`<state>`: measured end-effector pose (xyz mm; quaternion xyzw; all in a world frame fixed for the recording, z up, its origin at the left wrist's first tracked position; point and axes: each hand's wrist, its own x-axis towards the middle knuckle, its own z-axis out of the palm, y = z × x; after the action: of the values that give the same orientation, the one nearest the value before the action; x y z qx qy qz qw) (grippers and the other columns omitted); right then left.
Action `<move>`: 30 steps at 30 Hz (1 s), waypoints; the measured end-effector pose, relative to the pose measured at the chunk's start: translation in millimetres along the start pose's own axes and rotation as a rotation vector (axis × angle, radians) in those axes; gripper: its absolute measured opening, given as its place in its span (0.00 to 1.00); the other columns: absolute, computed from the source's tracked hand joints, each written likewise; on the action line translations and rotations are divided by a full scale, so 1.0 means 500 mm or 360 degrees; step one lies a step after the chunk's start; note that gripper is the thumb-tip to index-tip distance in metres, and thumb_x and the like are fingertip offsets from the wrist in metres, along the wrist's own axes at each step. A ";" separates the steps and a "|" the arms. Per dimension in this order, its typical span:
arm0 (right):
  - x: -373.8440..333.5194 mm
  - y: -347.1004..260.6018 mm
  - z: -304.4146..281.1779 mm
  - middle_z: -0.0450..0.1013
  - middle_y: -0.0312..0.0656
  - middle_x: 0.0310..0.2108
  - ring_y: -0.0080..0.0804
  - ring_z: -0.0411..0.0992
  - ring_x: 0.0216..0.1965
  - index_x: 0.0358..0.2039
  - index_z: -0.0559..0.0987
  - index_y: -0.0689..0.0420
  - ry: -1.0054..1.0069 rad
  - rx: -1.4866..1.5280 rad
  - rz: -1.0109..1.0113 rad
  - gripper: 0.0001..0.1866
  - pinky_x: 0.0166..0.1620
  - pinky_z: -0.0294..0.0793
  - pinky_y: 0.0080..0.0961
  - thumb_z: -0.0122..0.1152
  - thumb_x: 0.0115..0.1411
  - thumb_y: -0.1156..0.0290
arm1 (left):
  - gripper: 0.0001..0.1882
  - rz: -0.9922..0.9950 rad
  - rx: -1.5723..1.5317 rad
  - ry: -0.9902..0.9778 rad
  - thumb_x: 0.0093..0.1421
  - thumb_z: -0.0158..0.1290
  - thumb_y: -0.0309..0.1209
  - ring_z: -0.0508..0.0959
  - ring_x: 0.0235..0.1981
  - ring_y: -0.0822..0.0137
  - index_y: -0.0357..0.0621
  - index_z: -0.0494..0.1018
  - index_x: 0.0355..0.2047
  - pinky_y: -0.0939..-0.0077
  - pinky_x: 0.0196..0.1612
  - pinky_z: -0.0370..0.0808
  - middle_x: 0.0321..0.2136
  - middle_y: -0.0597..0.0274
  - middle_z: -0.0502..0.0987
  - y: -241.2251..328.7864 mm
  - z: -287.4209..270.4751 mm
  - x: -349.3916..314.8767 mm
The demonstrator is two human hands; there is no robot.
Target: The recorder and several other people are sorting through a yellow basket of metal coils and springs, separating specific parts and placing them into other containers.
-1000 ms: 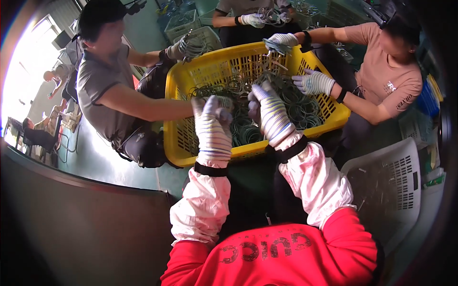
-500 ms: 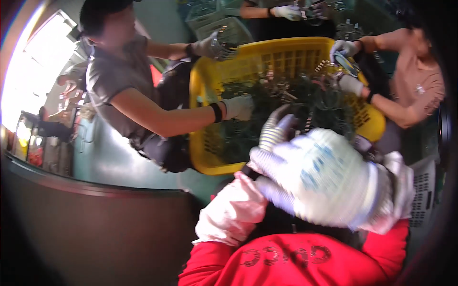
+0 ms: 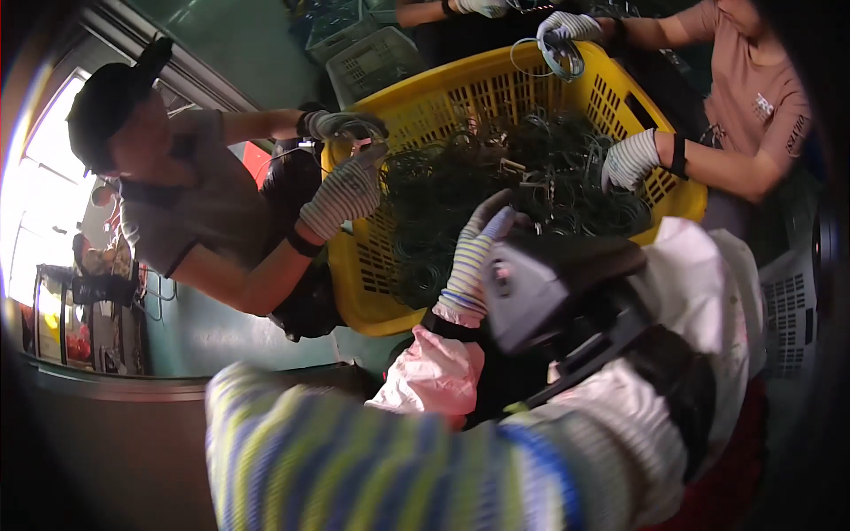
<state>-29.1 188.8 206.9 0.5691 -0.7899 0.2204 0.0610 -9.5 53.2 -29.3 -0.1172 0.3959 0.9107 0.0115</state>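
Observation:
My left hand (image 3: 474, 257), in a striped knit glove with dark fingertips, reaches over the near edge of a yellow basket (image 3: 367, 325). Its visible fingers are stretched out toward the coiled dark cables (image 3: 425, 203) inside, and I see nothing held in them. Part of this hand is hidden by a black and grey device (image 3: 567, 279) on my right forearm, strapped near the wrist. Large and blurred, my right hand (image 3: 354, 460) crosses the bottom of the view, very close, in a glove with blue and yellow-green stripes. Its fingers are smeared, so any grip is hidden.
At the left, a co-worker's gloved hands (image 3: 341, 199) hold a cable coil over the basket's rim. Opposite, another's raised glove holds a grey coil (image 3: 562, 57). Grey crates (image 3: 372, 66) stand behind; a pale perforated crate (image 3: 791, 310) is at the right. A brown surface (image 3: 133, 451) fills the lower left.
My right hand has swung from in front of the basket to the lower left, close to the view, exposing the forearm device. The left co-worker's lower hand has left the cables for the rim.

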 end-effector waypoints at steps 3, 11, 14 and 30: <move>0.019 0.051 0.008 0.80 0.43 0.32 0.41 0.79 0.35 0.45 0.82 0.55 -0.0003 -0.0027 0.0011 0.17 0.40 0.77 0.36 0.59 0.64 0.58 | 0.23 0.0026 0.0174 -0.0010 0.66 0.55 0.35 0.77 0.30 0.70 0.41 0.70 0.59 0.77 0.32 0.75 0.37 0.57 0.81 0.026 -0.003 0.010; -0.013 0.178 0.022 0.80 0.44 0.35 0.42 0.79 0.37 0.47 0.81 0.54 -0.0291 -0.0120 0.0153 0.17 0.43 0.77 0.38 0.58 0.64 0.57 | 0.24 -0.0055 0.0549 -0.0056 0.66 0.54 0.34 0.74 0.22 0.77 0.39 0.68 0.60 0.82 0.27 0.73 0.35 0.62 0.81 0.003 0.036 -0.012; 0.009 0.213 0.025 0.80 0.45 0.36 0.43 0.79 0.38 0.48 0.81 0.53 -0.0312 -0.0176 0.0135 0.17 0.44 0.77 0.38 0.58 0.64 0.57 | 0.25 -0.0084 0.0516 -0.0126 0.66 0.55 0.35 0.75 0.22 0.76 0.38 0.68 0.60 0.81 0.27 0.74 0.36 0.62 0.81 -0.010 0.053 -0.008; 0.131 0.254 0.189 0.81 0.44 0.42 0.47 0.78 0.46 0.50 0.82 0.47 -0.0497 -0.0118 -0.0168 0.18 0.50 0.76 0.39 0.55 0.65 0.56 | 0.51 -0.0199 0.0397 -0.1258 0.54 0.67 0.34 0.68 0.60 0.59 0.38 0.49 0.72 0.67 0.56 0.70 0.62 0.51 0.66 -0.099 0.154 -0.046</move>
<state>-154.8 124.9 109.7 0.6343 -0.7664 0.0966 -0.0302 2.5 144.8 -9.0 0.2198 0.4604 0.8282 0.2320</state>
